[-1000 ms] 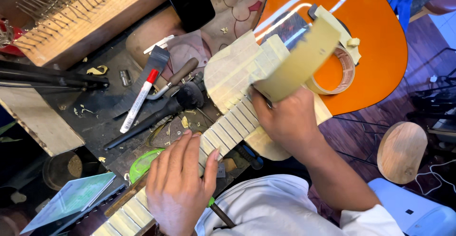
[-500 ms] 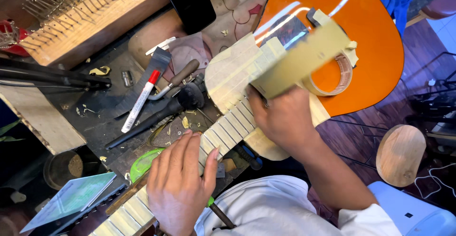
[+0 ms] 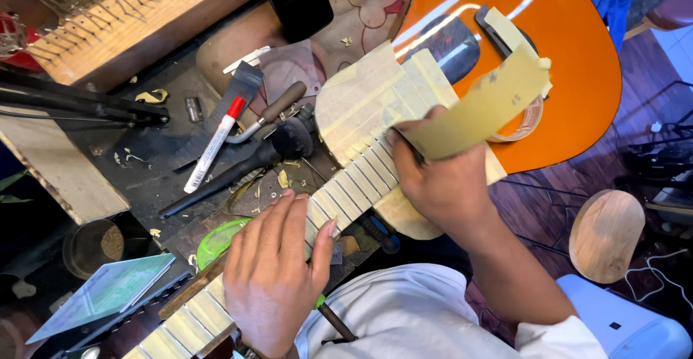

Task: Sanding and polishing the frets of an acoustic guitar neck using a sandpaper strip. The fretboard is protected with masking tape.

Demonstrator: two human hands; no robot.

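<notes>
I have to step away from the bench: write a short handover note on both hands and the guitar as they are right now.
Left hand: flat on the taped guitar neck, steadying it.
Right hand: pinching a strip of masking tape lifted above the upper frets.
Orange guitar body lies on the bench, with the tape roll on it.
Done: tape covers the fretboard between the frets and the top beside it.
Left: the strip in hand is not stuck down.

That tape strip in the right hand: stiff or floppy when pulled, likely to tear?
Probably floppy: the tan tape strip curves between the right hand and the roll on the orange guitar body. Likely very light, a thin sheet. Its far end looks creased, so it may fold and cling to itself.
</notes>
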